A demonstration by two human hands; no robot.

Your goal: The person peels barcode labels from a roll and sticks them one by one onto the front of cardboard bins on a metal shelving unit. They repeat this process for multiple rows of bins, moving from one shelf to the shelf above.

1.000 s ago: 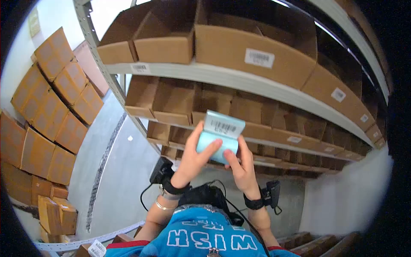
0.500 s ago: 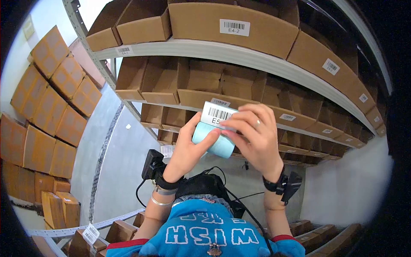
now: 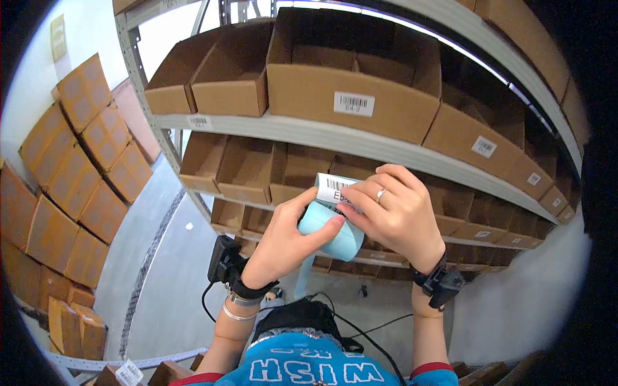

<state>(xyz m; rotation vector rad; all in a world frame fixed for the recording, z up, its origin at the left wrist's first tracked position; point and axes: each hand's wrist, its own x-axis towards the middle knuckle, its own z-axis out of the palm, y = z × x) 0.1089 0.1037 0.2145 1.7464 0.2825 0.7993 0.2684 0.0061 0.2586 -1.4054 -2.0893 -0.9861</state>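
**Peeling a barcode label off a pale blue roll in front of the shelving**

At the far left, stacked brown cardboard cartons (image 3: 77, 167) are standing against the wall beside a grey floor. Next to them, the grey metal shelving rack (image 3: 270, 132) is carrying rows of open-fronted brown cardboard bins (image 3: 351, 90), several of them wearing white barcode stickers.

In front of the rack, the left hand (image 3: 286, 241) is gripping the pale blue roll of label backing paper (image 3: 328, 231): its fingers (image 3: 322, 228) are curled closed around the roll's body, with the thumb pressing up near the top edge. A black wrist-worn device with a cable is sitting on that wrist, above a silver bangle.

The roll is being held up in the air between the two hands, level with the middle shelf and touching nothing else. A loose strip of blue backing is trailing down from it.

At the top of the roll, the white rectangular barcode label (image 3: 335, 188) is lifting away. The right hand (image 3: 396, 215), wearing a ring, is pinching it: the fingertips are nearly closed on the label's right edge, though the exact contact is hidden beneath the fingers.

To do this well, I judge the left hand should be keeping the roll steady while the right peels slowly and flat, holding only the edge, so the label is not creasing or sticking to itself.
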